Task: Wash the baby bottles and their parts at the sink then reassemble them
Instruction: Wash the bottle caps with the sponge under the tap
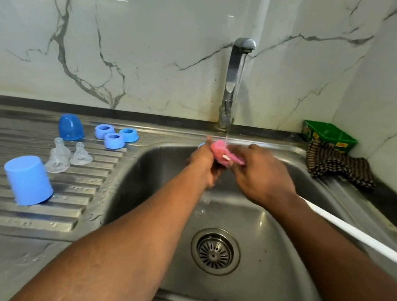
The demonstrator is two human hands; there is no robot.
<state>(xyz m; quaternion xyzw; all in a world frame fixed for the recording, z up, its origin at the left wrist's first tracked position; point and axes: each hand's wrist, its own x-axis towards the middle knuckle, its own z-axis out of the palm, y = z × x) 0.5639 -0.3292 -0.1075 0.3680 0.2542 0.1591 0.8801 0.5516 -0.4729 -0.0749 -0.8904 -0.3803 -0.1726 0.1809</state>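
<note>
A pink brush head (226, 154) is sitting under the tap stream at frame centre — left hand (203, 162) gripping it, right hand (262, 177) holding the white handle (349, 230). Rinsing well probably means turning it slowly — washed parts are waiting at left.

We see a steel counter (29, 223) with a ribbed drainboard left of the sink. On it stand 3 blue collar rings (115, 136), 2 blue caps (71, 127) and 3 clear teats (69, 156). At the far right lie a checked cloth (338, 167) and a green tub (329, 134).
</note>
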